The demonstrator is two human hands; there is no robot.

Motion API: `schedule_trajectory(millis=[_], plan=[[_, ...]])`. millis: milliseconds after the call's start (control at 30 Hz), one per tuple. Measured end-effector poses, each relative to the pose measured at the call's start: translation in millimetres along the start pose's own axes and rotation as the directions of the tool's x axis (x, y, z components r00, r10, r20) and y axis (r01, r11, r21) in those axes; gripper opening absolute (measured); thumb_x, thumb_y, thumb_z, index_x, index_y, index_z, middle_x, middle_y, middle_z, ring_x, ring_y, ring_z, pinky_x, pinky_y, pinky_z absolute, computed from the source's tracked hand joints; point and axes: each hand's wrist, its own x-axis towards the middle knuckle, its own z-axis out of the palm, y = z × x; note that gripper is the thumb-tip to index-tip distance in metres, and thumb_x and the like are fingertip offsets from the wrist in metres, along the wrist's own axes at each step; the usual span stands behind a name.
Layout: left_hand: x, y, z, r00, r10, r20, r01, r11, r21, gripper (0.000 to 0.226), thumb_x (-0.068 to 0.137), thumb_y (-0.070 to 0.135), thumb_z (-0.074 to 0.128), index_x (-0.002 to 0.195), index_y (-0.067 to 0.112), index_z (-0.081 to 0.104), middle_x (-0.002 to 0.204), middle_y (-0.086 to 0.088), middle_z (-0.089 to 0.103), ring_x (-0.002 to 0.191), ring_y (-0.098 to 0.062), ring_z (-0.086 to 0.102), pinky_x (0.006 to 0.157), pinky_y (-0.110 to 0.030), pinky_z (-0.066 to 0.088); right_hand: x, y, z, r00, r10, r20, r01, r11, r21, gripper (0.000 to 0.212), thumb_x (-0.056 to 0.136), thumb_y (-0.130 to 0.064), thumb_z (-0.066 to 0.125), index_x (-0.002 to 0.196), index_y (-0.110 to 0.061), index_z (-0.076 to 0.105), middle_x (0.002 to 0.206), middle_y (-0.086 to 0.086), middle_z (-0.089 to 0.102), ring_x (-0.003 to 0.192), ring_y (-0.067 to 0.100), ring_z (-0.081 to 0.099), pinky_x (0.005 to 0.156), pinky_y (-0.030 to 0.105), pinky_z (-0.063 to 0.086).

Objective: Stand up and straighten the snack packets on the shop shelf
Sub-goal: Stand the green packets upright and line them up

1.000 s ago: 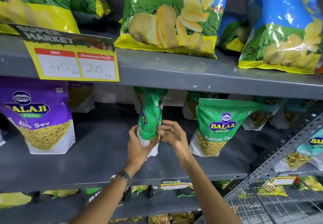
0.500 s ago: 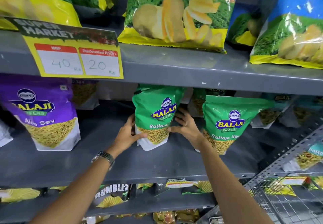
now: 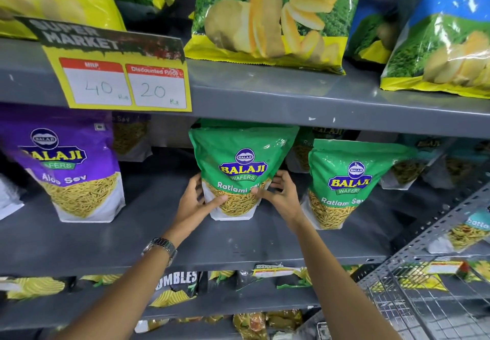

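Note:
A green Ratlami Sev packet (image 3: 242,159) stands upright on the grey middle shelf (image 3: 132,236), its front facing me. My left hand (image 3: 197,202) grips its lower left side, thumb across the front. My right hand (image 3: 278,192) grips its lower right side. A second green Ratlami Sev packet (image 3: 350,180) stands upright just to the right. A purple Aloo Sev packet (image 3: 66,164) stands at the left, leaning slightly. More packets sit behind these, partly hidden.
Large potato chip bags (image 3: 267,21) line the upper shelf, whose edge carries a yellow price tag (image 3: 119,80). The lower shelf holds flat chip packets (image 3: 175,286). A perforated metal upright (image 3: 434,231) and a wire basket (image 3: 424,310) stand at the right.
The green packet was turned from edge-on to face front, then set down on the shelf. Both hands slid down to its lower sides.

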Motion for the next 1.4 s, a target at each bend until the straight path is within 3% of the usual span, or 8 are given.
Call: schedule_trajectory(millis=[267, 700, 833, 933, 1000, 1067, 1267, 1400], plan=[[2.9, 5.1, -2.2, 1.0, -0.002, -0.003, 0.002, 0.997, 0.078, 0.046, 0.073, 0.028, 0.076, 0.111, 0.033, 0.05, 0.112, 0.011, 0.067, 0.099, 0.003, 0.064, 0.076, -0.011, 0.052, -7.9, 2.1, 2.5, 0.999, 0.049, -0.015, -0.047, 0.993, 0.108, 0.05, 0.061, -0.007, 0.084, 0.097, -0.016, 0.049, 0.105, 0.011, 0.062, 0.093, 0.022, 0.062, 0.063, 0.016, 0.054], [-4.2, -3.6, 5.5, 0.994, 0.058, -0.096, -0.054, 0.998, 0.042, 0.056, 0.067, 0.034, 0.075, 0.117, 0.025, 0.051, 0.103, 0.024, 0.066, 0.097, 0.008, 0.063, 0.068, -0.006, 0.049, -14.7, 0.7, 4.6, 0.998, 0.065, -0.012, -0.061, 0.977, 0.206, 0.051, 0.068, -0.003, 0.079, 0.109, -0.008, 0.048, 0.11, 0.009, 0.06, 0.09, 0.004, 0.061, 0.063, 0.013, 0.053], [-17.3, -5.3, 15.4, 0.973, 0.084, -0.216, -0.102, 0.992, -0.075, 0.07, 0.073, 0.023, 0.075, 0.133, 0.02, 0.038, 0.132, 0.012, 0.051, 0.119, -0.001, 0.052, 0.096, -0.022, 0.047, -31.1, 3.9, -0.6, 0.986, -0.006, -0.168, 0.045, 0.973, 0.227, 0.04, 0.075, -0.006, 0.074, 0.109, -0.01, 0.054, 0.11, 0.008, 0.063, 0.099, 0.012, 0.062, 0.079, 0.02, 0.054], [-54.4, -13.4, 45.0, 0.869, 0.186, -0.458, -0.228, 0.973, -0.038, 0.052, 0.075, 0.034, 0.073, 0.12, 0.033, 0.045, 0.125, 0.011, 0.05, 0.117, -0.005, 0.05, 0.102, -0.026, 0.041, -48.7, 15.9, -27.0, 0.769, -0.145, -0.622, 0.287, 0.949, 0.133, 0.022, 0.081, -0.004, 0.067, 0.093, -0.021, 0.059, 0.091, 0.002, 0.064, 0.083, 0.008, 0.061, 0.076, 0.018, 0.049], [-77.8, -14.0, 79.4, 0.887, 0.239, -0.396, -0.276, 0.961, -0.037, 0.039, 0.075, 0.038, 0.068, 0.11, 0.04, 0.05, 0.115, 0.013, 0.057, 0.109, -0.01, 0.056, 0.097, -0.023, 0.044, -50.5, 21.2, -61.3, 0.524, -0.117, -0.844, 0.356, 0.93, 0.093, 0.024, 0.081, -0.003, 0.059, 0.088, -0.026, 0.055, 0.085, -0.002, 0.058, 0.076, 0.005, 0.054, 0.07, 0.016, 0.045], [-85.6, -10.4, 116.6, 0.949, 0.22, -0.225, -0.234, 0.971, -0.04, 0.031, 0.078, 0.042, 0.064, 0.106, 0.041, 0.053, 0.11, 0.013, 0.062, 0.106, -0.009, 0.058, 0.093, -0.021, 0.046, -40.3, 27.9, -101.9, 0.407, 0.003, -0.913, 0.334, 0.93, 0.152, 0.027, 0.083, -0.001, 0.054, 0.094, -0.025, 0.053, 0.092, 0.004, 0.054, 0.081, 0.008, 0.051, 0.072, 0.014, 0.042], [-26.2, 14.6, 187.1, 0.942, -0.186, 0.279, 0.154, 0.979, 0.132, 0.076, 0.08, 0.066, 0.042, 0.144, 0.033, 0.019, 0.156, 0.005, 0.024, 0.14, -0.013, 0.027, 0.116, -0.044, 0.024, -13.6, 50.8, -165.2, 0.87, 0.171, -0.463, -0.037, 0.958, 0.284, 0.044, 0.098, -0.035, 0.032, 0.135, -0.013, 0.043, 0.141, 0.01, 0.048, 0.129, 0.023, 0.045, 0.109, 0.042, 0.035], [3.0, 18.7, 203.1, 0.886, -0.241, 0.397, 0.107, 0.938, 0.329, 0.086, 0.077, 0.078, 0.03, 0.147, 0.035, 0.005, 0.156, 0.006, 0.025, 0.142, -0.027, 0.023, 0.116, -0.05, 0.017, -13.2, 46.6, -163.2, 0.935, 0.071, -0.348, -0.01, 0.984, 0.175, 0.032, 0.099, -0.032, 0.031, 0.118, -0.019, 0.053, 0.121, 0.006, 0.057, 0.108, 0.018, 0.056, 0.092, 0.033, 0.045]])
